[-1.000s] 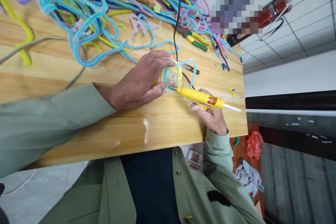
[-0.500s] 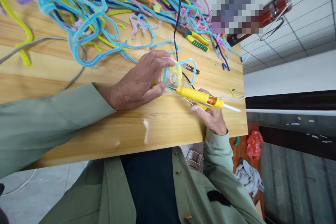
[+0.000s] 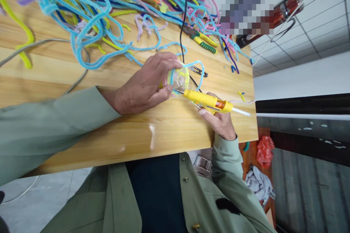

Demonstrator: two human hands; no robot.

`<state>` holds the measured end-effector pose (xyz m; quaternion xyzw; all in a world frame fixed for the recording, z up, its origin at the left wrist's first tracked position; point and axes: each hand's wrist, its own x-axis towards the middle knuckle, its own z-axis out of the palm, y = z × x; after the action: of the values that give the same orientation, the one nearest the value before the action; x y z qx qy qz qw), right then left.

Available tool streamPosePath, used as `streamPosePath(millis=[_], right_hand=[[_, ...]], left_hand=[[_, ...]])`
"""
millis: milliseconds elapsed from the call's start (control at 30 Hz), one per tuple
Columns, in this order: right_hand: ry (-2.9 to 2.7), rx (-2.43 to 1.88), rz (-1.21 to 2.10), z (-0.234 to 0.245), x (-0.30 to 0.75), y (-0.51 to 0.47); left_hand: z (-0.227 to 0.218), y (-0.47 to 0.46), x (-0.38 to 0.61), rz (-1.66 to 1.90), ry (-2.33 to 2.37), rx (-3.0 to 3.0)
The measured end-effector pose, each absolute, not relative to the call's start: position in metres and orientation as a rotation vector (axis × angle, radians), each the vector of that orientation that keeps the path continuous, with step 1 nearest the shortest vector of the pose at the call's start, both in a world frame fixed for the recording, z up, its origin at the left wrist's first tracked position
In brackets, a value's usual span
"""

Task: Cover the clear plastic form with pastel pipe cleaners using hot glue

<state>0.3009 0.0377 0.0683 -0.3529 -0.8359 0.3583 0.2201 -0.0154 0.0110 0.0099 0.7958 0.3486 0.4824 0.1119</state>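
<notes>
My left hand (image 3: 149,83) is closed around a small round piece wound with pipe cleaners (image 3: 180,78), in yellow, pale pink and light blue rings. A loose light blue pipe cleaner end (image 3: 202,74) curves out from it to the right. In my right hand (image 3: 220,120) is a yellow hot glue gun (image 3: 205,100), with a clear glue stick (image 3: 241,111) poking out of its back. The gun's metal nozzle meets the edge of the wound piece near my left thumb; whether it touches I cannot tell. My right fingers are partly hidden under the gun.
A tangle of light blue pipe cleaners (image 3: 95,25) and other colours covers the table's far side. Pliers (image 3: 201,39) with yellow-green handles and small thread snips (image 3: 199,71) lie beyond my hands. A black cable (image 3: 182,25) runs down behind the wound piece. The wooden table (image 3: 136,134) ends at right.
</notes>
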Motion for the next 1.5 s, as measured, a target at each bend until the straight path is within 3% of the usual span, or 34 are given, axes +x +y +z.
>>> streamPosePath(millis=[900, 1300, 1500], right_hand=[[-2.199, -1.066, 1.075, 0.067, 0.300, 0.034], [-1.832, -1.028, 1.445, 0.055, 0.308, 0.040], [-1.373, -0.913, 1.501, 0.063, 0.296, 0.053]], left_hand=[[0.008, 0.010, -0.014, 1.454, 1.030, 2.310], [0.011, 0.010, -0.015, 1.391, 1.060, 2.304], [0.009, 0.010, -0.016, 1.376, 1.050, 2.359]])
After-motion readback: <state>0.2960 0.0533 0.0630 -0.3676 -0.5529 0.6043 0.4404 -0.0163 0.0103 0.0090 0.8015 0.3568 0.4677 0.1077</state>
